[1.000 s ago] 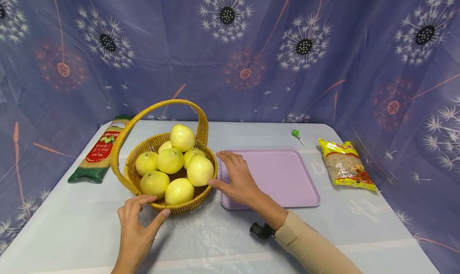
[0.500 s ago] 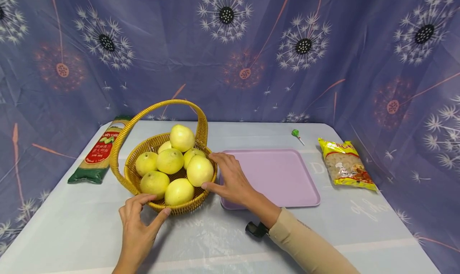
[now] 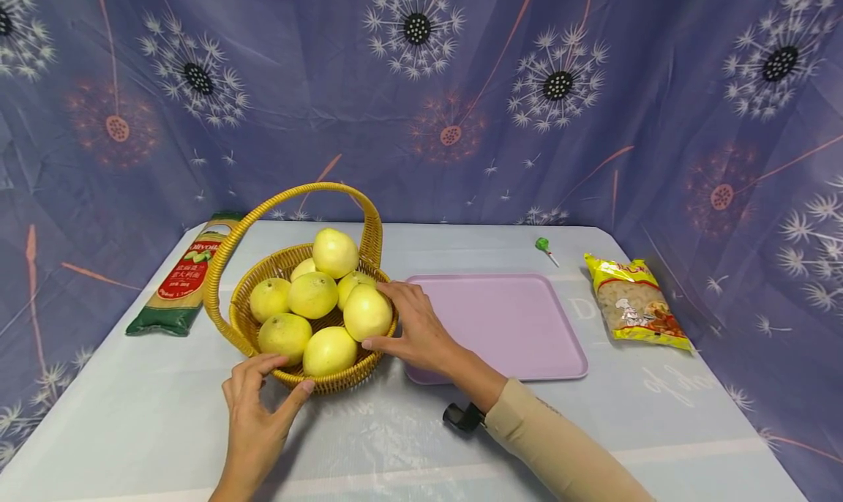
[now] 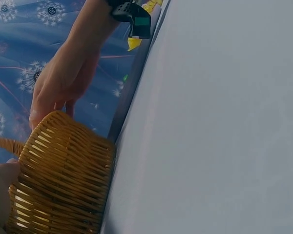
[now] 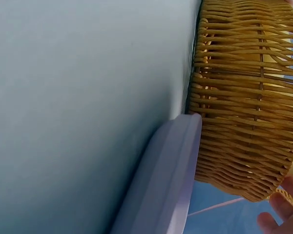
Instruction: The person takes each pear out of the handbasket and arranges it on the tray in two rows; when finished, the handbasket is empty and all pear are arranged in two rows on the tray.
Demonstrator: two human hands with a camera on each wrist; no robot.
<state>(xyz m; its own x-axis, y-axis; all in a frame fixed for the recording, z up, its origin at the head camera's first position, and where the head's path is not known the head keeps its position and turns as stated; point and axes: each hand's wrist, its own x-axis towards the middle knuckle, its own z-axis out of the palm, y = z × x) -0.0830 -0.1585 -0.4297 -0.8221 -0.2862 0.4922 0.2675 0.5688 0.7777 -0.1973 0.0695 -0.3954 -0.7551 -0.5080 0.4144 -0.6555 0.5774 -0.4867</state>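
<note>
Several yellow-green grapefruits [image 3: 312,295] lie heaped in a woven golden basket [image 3: 345,379] with a tall arched handle. At the basket's near-left rim, my left hand [image 3: 253,421] holds on with thumb and fingertips. My right hand [image 3: 421,334] reaches over the right rim, thumb and fingers spread on either side of the rightmost grapefruit [image 3: 367,313]. In the right wrist view its fingers [image 5: 282,207] show at the rim; their contact with the fruit is mostly hidden. The left wrist view shows the basket's woven side [image 4: 68,165].
A pink-purple tray [image 3: 500,326] lies right of the basket, partly under my right forearm. A green lollipop [image 3: 542,244] is behind it. A yellow snack bag [image 3: 635,304] lies far right, and a red-and-green spaghetti packet [image 3: 181,275] far left. A patterned curtain hangs behind.
My right hand has moved left, from the basket's right edge to around the rightmost grapefruit. The left hand has stayed at the rim, and the basket has not moved.
</note>
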